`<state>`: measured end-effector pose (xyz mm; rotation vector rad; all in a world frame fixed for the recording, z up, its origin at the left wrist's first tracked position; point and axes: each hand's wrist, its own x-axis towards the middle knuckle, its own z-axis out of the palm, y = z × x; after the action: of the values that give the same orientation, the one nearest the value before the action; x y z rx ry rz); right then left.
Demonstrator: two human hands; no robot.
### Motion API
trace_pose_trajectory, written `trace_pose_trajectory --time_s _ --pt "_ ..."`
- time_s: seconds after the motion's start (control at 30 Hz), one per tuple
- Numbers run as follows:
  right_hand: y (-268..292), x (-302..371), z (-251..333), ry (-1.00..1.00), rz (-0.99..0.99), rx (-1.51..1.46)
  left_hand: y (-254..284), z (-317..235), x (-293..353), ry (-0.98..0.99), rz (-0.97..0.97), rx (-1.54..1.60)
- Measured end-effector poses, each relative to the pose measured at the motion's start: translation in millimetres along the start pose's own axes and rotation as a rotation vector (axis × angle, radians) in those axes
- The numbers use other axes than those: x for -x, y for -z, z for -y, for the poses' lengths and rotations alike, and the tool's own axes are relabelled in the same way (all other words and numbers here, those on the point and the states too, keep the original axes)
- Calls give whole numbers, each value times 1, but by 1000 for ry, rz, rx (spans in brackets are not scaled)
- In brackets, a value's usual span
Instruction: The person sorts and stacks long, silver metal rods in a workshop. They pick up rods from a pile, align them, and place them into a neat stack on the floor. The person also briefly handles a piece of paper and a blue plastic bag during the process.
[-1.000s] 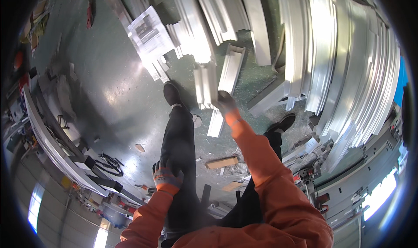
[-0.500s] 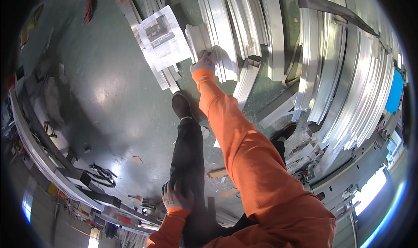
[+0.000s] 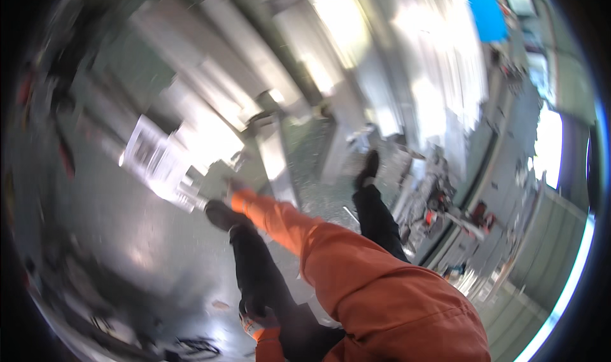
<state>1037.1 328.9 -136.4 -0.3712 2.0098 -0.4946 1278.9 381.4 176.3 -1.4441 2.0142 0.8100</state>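
My right hand (image 3: 235, 187), in a grey and orange glove, reaches low over the floor beside the near end of a short stack of silver metal profiles (image 3: 210, 142). Motion smears its fingers, and I see nothing clear in them. A printed white sheet (image 3: 151, 153) lies to the left on narrow metal strips. Resting on my left leg is my gloved left hand (image 3: 253, 324), its fingers laid over the dark trousers, with no object visible in it. Just left of the right hand is my left shoe (image 3: 223, 215).
Long bright metal profiles (image 3: 426, 63) fill the far right, with a blue panel (image 3: 485, 11) behind them. A single box-shaped profile (image 3: 275, 161) points toward me. Scraps and offcuts (image 3: 433, 187) lie right of my right foot. Black cable (image 3: 197, 347) is at the lower left.
The view has swung right, blurring the scene. My right hand has come off the profile stack and sits nearer my left shoe. My left hand stays on my leg.
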Motion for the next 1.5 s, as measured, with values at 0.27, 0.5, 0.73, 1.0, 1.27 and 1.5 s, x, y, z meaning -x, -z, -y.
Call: trace_pose_trajectory --time_s 0.27,0.5,0.73,1.0,1.27,1.5 --pt "140 228 -200 -217 67 -23 1 -80 2 -25 29 -341" --pt "364 353 -358 -295 -588 -438 -14 -192 31 -95 4 -733" --pt "542 356 -489 -444 -936 47 -63 -328 107 -515 38 -508" --pt "642 231 -469 -358 -739 224 -105 -311 140 -192 248 -341" --pt "626 219 -475 29 -842 22 -109 -244 85 -201 237 -390" --pt "492 234 -325 193 -437 -854 -68 -224 61 -253 269 -177"
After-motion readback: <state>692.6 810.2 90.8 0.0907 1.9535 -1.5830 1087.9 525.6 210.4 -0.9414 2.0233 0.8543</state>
